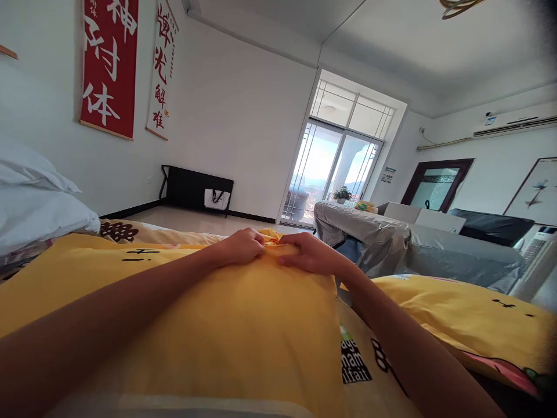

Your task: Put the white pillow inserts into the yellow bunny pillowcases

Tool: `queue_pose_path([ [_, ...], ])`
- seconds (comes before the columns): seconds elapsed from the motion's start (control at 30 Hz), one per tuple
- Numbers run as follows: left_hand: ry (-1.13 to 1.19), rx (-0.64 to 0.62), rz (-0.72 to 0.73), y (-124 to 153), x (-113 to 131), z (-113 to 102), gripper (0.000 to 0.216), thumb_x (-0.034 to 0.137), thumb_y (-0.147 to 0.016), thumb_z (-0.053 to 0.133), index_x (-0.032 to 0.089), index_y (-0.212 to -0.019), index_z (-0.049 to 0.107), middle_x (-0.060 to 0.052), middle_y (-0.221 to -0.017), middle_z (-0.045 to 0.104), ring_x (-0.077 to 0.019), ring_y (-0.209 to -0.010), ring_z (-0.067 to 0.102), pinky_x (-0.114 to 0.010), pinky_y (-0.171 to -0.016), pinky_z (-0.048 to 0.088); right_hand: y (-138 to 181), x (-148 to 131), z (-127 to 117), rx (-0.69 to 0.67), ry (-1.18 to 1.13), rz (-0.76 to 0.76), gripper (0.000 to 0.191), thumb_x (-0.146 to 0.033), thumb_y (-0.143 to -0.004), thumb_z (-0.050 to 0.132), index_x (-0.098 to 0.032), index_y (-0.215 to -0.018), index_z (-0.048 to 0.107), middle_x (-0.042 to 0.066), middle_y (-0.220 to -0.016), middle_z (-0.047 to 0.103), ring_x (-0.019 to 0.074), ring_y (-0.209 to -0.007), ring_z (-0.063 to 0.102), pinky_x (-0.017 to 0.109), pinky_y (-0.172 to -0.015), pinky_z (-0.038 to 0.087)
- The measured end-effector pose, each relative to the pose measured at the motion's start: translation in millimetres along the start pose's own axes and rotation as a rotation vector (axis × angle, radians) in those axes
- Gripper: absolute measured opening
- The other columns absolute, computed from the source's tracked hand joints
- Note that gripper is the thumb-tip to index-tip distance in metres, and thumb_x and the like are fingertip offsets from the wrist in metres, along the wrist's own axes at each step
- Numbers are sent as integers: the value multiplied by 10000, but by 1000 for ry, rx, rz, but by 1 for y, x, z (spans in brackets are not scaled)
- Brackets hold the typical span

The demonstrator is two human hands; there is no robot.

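A flat yellow pillowcase (243, 337) with small black printed marks lies spread across the bed in front of me. Its far edge is bunched between my two hands, which are close together. My left hand (242, 246) is closed on that edge, fingers curled into the cloth. Just to its right, my right hand (310, 253) pinches the same edge, thumb toward me and fingers over the far side. Part of the cloth's left portion is hidden under my left forearm. A patterned bedsheet (369, 348) shows beneath it.
A plump yellow pillow (461, 302) lies at the right, and white pillows (43, 209) are stacked at the left. Beyond the bed are plastic-covered furniture (456, 255), a folded black table (187, 188) with a white bag (216, 199), and a glass sliding door (335, 162).
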State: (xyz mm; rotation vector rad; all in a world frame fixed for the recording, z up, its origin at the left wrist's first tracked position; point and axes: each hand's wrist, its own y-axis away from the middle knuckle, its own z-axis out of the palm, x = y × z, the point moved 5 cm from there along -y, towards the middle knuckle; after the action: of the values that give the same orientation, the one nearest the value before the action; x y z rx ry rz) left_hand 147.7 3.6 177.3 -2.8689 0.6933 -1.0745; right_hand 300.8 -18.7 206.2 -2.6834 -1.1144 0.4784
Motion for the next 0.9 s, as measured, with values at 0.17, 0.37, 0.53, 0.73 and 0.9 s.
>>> queue_pose_path([
  [0.17,-138,-102,-62,9,-27,-20,102,267,-586,531,189,-648,512,19,-667,536,-142,-613,467,-250,-528,314,0,3,5,102,130,48,314,-397,-882,465,-180,-679,566,-14,-621,531,113,-593,417,255,-591,292],
  [0.37,-226,-320,-63,16,-51,-29,254,327,-607,521,194,-797,624,-9,-783,630,-188,-712,560,-256,-587,370,-6,3,7,15,156,54,186,-327,-819,512,-185,-702,544,1,-705,581,128,-648,456,261,-616,311],
  [0.53,-263,-286,103,21,-43,-29,191,309,-643,526,181,-752,616,0,-725,593,-166,-674,516,-252,-576,336,-5,16,7,-70,94,143,117,-221,-742,495,-178,-634,506,-7,-661,549,129,-626,470,263,-582,331],
  [0.73,-256,-341,76,33,-41,-41,341,321,-701,528,208,-1008,621,-20,-981,652,-204,-847,580,-251,-687,410,-4,23,15,1,-168,177,161,-317,-762,539,-166,-754,597,3,-675,579,141,-621,506,250,-519,351],
  [0.9,-408,-118,69,33,-42,-51,453,390,-731,565,191,-1137,603,-111,-1209,596,-264,-1047,545,-305,-844,397,-1,26,18,-4,-239,195,322,-479,-729,631,-171,-689,546,-21,-615,502,114,-567,447,233,-481,321],
])
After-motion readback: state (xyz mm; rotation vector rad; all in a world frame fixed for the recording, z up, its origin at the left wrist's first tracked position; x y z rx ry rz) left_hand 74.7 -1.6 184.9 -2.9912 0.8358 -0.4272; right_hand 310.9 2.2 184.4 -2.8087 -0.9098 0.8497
